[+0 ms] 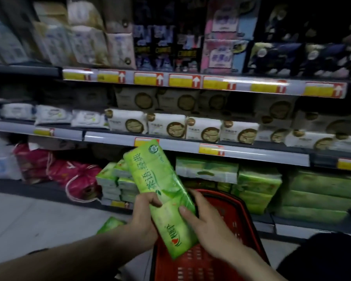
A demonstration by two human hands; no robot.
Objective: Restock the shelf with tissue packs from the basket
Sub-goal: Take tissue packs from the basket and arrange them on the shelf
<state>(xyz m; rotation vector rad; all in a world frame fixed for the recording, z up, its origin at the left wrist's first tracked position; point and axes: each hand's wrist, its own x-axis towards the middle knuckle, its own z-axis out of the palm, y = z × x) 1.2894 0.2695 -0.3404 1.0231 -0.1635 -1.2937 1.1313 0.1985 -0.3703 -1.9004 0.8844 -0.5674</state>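
Both hands grip one long green plastic-wrapped tissue pack (162, 197) above the red plastic mesh basket (239, 220): the left hand (144, 216) is clamped on its left edge, and the right hand (203, 222) wraps its right side, likely steadying it. It tilts toward the far bottom shelf (292, 225), where matching green packs (255, 185) sit stacked.

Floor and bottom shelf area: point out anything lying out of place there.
One green plastic-wrapped tissue pack lies on the pale floor, left of the red plastic basket, apart from the stacked green packs on the bottom shelf. Both hands, left hand and right hand, hold another long green tissue pack.
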